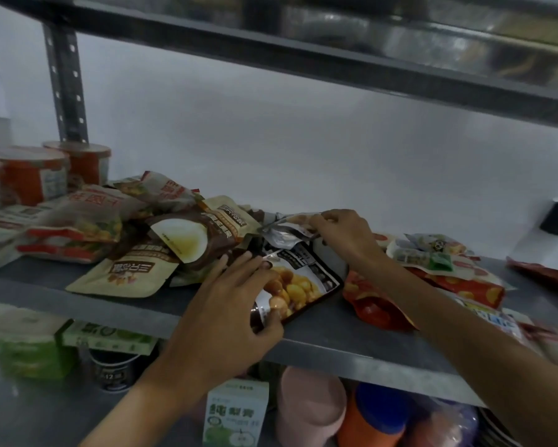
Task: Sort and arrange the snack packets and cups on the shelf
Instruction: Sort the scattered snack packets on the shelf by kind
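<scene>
While the left hand (235, 301) pinched the near corner of a dark chestnut packet (298, 285), thumb under the edge and fingers spread over its face, the right hand (342, 235) gripped a crumpled silver foil packet (282, 232) by its far end, fingers curled round it. Both packets lay in the middle of the grey metal shelf (335, 345), the chestnut one flat near the front lip, the silver one just behind and partly over it.

These pouches looked light and soft, with glossy film that I judged slippery; a sealed edge or corner would give the surest hold, since the filled middle bulges and gives way. The silver one seemed nearly limp and would likely fold if lifted from one end.

To the left sat a loose heap of beige and brown snack pouches (161, 233), overlapping one another, and behind them, at the far left, red paper cups (32, 179) stood upright with lids on. On the right lay red packets (377, 304) and a clear-wrapped pack (426, 251), also jumbled.

A perforated steel upright (66, 82) rose at the back left before a pale wall, another shelf ran overhead, and below were a green-and-white carton (235, 414) and a pink tub (310, 414). Light was dim.
</scene>
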